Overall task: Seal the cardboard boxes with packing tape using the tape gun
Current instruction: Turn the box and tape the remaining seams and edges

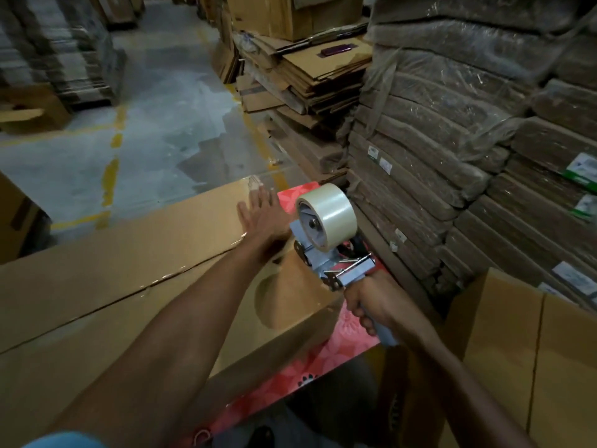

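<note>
A long flat cardboard box (129, 253) lies across the lower left, its centre seam running diagonally. My left hand (263, 218) lies flat with straight fingers on the box's far right end. My right hand (374, 305) grips the grey handle of a tape gun (336, 263), held at the box's right edge. A roll of clear packing tape (329, 215) sits on the gun. Shiny tape shows along part of the seam near my left wrist.
A red patterned mat (323, 360) lies under the box. Wrapped stacks of flattened cartons (452, 156) rise close on the right. An open box (517, 350) stands at the lower right. Loose cardboard piles (307, 76) sit beyond, beside a concrete aisle (161, 124) with yellow lines.
</note>
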The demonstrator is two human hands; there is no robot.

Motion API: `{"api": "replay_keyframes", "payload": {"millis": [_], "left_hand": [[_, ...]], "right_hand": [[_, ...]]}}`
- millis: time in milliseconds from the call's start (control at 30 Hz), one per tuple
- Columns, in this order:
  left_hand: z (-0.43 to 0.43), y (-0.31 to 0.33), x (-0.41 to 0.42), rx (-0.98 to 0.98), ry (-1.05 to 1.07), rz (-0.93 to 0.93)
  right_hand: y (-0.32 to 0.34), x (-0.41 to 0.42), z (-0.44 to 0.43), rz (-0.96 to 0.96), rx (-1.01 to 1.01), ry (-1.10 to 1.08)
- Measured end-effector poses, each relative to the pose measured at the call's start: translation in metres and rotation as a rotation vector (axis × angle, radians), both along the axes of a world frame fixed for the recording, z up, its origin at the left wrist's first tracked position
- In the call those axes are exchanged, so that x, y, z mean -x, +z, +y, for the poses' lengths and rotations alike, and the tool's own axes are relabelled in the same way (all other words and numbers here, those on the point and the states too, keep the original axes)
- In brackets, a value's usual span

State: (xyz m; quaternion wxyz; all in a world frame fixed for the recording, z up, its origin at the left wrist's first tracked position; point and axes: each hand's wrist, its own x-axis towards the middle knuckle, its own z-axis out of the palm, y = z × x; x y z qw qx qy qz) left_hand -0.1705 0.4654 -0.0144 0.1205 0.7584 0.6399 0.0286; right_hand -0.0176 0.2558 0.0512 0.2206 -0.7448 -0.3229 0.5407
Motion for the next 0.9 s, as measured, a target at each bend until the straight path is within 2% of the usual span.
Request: {"api": "replay_keyframes", "payload": {"millis": [100, 233, 367, 467, 533, 600, 700, 833, 900], "left_hand": [[-0.02, -0.004, 0.003, -0.027, -0.05, 0.031], [-0.019, -0.004, 0.001, -0.061, -0.017, 0.016], [-0.018, -0.004, -0.002, -0.059, 0.008, 0.024], [-0.02, 0.004, -0.007, -0.072, 0.021, 0.098], [-0.037, 0.006, -0.015, -0.173, -0.036, 0.095], [-0.06, 0.0, -0.02, -0.255, -0.205, 0.006], [-0.08, -0.009, -0.015, -0.14, -0.468, 0.046], [-0.076, -0.004, -0.012, -0.109, -0.445, 0.091], [-0.074, -0.006, -0.017, -0.102, -0.44, 0.117]], "right_hand": [[0.0, -0.001, -0.001, 0.036, 0.038, -0.026], [-0.001, -0.001, -0.009, 0.014, -0.017, -0.055], [-0.013, -0.015, -0.036, -0.049, 0.024, 0.02], [-0.021, -0.02, -0.055, -0.058, 0.005, 0.038], [-0.02, -0.019, -0.06, -0.071, -0.052, 0.017], [-0.019, -0.02, -0.062, -0.06, -0.119, 0.001], [-0.02, -0.02, -0.067, -0.056, -0.176, 0.069], [-0.028, -0.028, -0.073, -0.032, -0.222, 0.079], [-0.031, -0.034, -0.088, -0.006, -0.148, 0.102]]}}
